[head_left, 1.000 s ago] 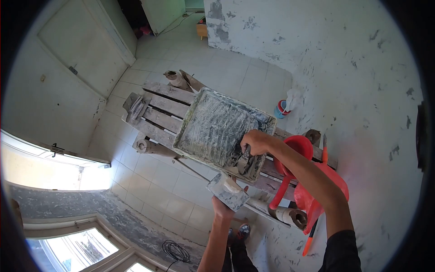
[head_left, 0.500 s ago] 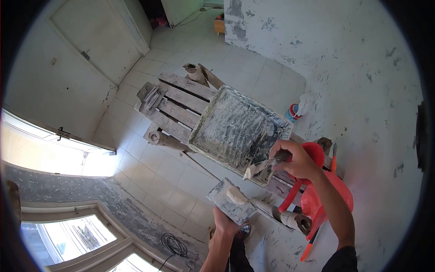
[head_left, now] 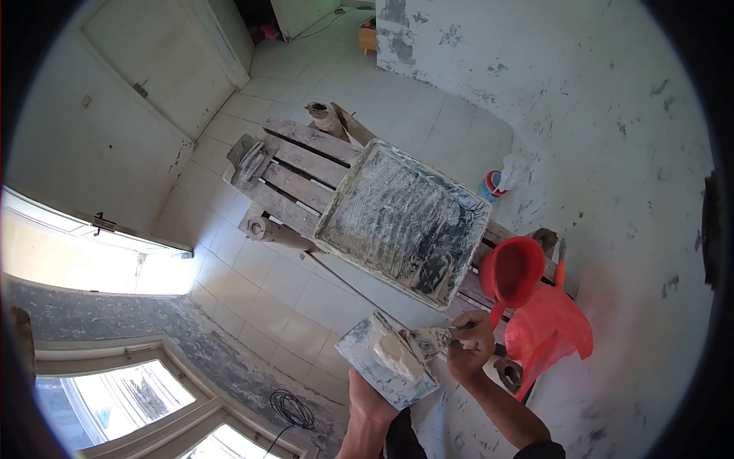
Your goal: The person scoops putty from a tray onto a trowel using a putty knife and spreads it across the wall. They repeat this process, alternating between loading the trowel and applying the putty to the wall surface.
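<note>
My left hand (head_left: 370,399) is wrapped under a flat rectangular plaster board (head_left: 367,367), its fingers mostly hidden beneath. A thick heap of white paste (head_left: 394,353) lies on the board. My right hand (head_left: 471,346) grips a putty knife (head_left: 430,341) by its handle, and the blade is at the board's right edge beside the paste. Above both hands, a large paste-smeared tray (head_left: 329,218) rests on a slatted wooden bench (head_left: 302,186). To the right of the tray sits a red plastic scoop (head_left: 514,271).
Red plastic sheeting (head_left: 549,325) hangs over the bench's right end, near an orange-handled tool (head_left: 560,274). Cardboard tubes (head_left: 279,234) stick out around the bench. A small blue and red bucket (head_left: 490,186) stands by the wall. Coiled black cable (head_left: 292,409) lies lower left.
My right hand has moved down and left from the tray's corner to the board with the putty knife. The board has shifted slightly, and the heap of paste on it looks larger.
</note>
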The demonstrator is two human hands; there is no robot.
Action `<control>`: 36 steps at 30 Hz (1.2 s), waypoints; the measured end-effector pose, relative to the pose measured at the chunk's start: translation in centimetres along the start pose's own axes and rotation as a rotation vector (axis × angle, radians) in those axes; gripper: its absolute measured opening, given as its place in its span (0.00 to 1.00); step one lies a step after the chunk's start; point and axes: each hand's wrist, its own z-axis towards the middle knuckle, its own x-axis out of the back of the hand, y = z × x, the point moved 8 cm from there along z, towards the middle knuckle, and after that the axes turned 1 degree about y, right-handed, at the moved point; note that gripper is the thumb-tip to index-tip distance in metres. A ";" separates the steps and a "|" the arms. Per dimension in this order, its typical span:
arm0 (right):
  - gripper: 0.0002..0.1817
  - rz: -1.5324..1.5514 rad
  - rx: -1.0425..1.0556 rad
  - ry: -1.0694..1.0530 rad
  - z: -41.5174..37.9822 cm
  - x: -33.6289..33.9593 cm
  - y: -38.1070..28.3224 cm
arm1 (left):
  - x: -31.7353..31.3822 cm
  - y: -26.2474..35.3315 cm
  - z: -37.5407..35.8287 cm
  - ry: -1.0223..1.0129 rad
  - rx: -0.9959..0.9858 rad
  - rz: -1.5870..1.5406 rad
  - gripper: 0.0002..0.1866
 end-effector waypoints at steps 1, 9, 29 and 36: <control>0.18 -0.078 0.001 -0.007 0.2 0.6 0.5 | 0.1 0.1 -0.1 -0.002 0.002 0.000 0.26; 0.16 -0.519 -0.160 -0.584 13.5 0.5 7.2 | 4.0 3.7 3.2 -0.034 -0.158 0.232 0.26; 0.21 -0.556 0.048 -1.009 12.7 -7.7 17.2 | 6.0 0.0 11.8 -0.136 -0.019 0.238 0.30; 0.20 -0.412 -0.200 -1.190 13.4 -7.9 18.0 | 6.4 0.3 11.7 -0.141 -0.024 0.240 0.30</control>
